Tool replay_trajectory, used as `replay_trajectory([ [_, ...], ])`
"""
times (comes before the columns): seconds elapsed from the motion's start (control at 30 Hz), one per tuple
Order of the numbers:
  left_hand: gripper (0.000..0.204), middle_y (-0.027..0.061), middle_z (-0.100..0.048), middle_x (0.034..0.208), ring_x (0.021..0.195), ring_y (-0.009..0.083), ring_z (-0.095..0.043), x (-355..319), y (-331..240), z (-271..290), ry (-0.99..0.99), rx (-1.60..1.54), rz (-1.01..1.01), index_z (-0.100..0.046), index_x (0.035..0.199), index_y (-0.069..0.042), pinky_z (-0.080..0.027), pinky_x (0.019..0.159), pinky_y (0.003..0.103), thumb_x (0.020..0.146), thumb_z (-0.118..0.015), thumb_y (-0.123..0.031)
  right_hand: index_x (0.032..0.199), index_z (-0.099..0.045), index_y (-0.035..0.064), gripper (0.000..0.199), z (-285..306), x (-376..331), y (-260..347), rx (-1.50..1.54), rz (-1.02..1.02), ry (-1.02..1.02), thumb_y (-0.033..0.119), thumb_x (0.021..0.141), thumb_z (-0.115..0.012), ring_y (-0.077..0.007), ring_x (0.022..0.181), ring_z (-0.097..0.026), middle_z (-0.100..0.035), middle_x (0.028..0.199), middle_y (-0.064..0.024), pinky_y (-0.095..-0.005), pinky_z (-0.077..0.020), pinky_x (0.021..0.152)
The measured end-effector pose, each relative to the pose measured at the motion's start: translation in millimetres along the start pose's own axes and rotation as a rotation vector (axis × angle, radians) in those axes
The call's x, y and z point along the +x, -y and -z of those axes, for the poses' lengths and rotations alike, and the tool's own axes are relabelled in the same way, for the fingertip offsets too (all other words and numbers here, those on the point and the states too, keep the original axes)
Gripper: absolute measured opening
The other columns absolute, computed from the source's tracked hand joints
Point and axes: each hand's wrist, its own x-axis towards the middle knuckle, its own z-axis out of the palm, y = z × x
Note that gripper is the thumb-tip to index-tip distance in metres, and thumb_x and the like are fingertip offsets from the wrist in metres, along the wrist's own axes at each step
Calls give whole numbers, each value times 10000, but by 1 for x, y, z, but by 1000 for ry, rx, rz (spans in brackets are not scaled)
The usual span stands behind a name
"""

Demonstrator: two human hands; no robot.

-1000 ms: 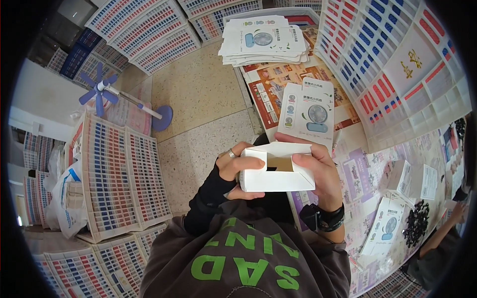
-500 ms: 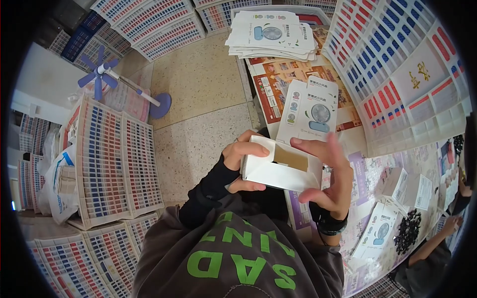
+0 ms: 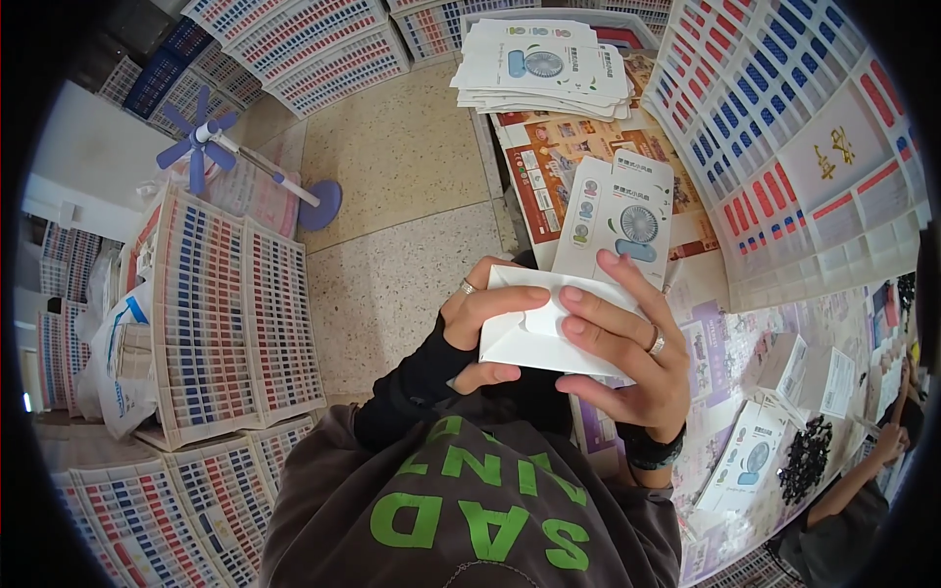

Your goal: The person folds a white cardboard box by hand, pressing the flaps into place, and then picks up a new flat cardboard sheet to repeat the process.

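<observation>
- Right now both my hands hold one white box (image 3: 549, 338) in front of my chest, above my grey hoodie (image 3: 470, 500).
- My left hand (image 3: 485, 314) wraps the box's left end: fingers curled over the top edge, thumb pressed under the bottom edge.
- My right hand (image 3: 627, 348) covers its right half, fingers spread flat across the front with the tips on a folded flap, thumb tucked below.
- The box's flaps look folded shut, so I cannot tell what is inside, if anything.
- Just beyond it a flat unfolded carton (image 3: 619, 218) with a fan picture lies on the table (image 3: 720, 323).
- Farther off sits a stack of the same flat cartons (image 3: 544, 67).
- To my right stand small made-up boxes (image 3: 784, 363) and a pile of small black parts (image 3: 806, 459); another person's hand (image 3: 890, 443) is near them.
- On the floor to my left, white crates (image 3: 230, 314) are packed with rows of red and blue packs, and a blue fan (image 3: 201, 137) stands behind them.
</observation>
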Motion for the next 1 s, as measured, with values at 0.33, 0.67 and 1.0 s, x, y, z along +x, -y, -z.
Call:
replay_trajectory([
  [0.33,643,288,-544,1111,989,353,-524,-19,19,14,-123,82,-126,-472,1257,-37,-474,797,436,834,-563,-513,1182,-565,31,769,-25,-7,-6,307,-18,-293,287,541,-905,-430,1288,-437,-507,1321,-229,-513,-377,1063],
  [0.67,609,252,-513,1150,1002,357,-557,-7,-6,25,-35,175,-46,-523,1268,-56,-490,815,410,778,-639,-399,1111,-679,75,498,-27,1,12,131,-114,-301,366,715,-758,-395,1184,-531,-557,1282,-148,-461,-486,954],
  [1.0,535,306,-532,1127,977,365,-591,-5,-3,13,46,120,-102,-476,1234,-82,-497,812,437,858,-597,-443,972,-729,100,557,-24,2,15,-114,32,-177,582,699,-677,-313,928,-552,-652,1078,-37,-440,-460,764],
])
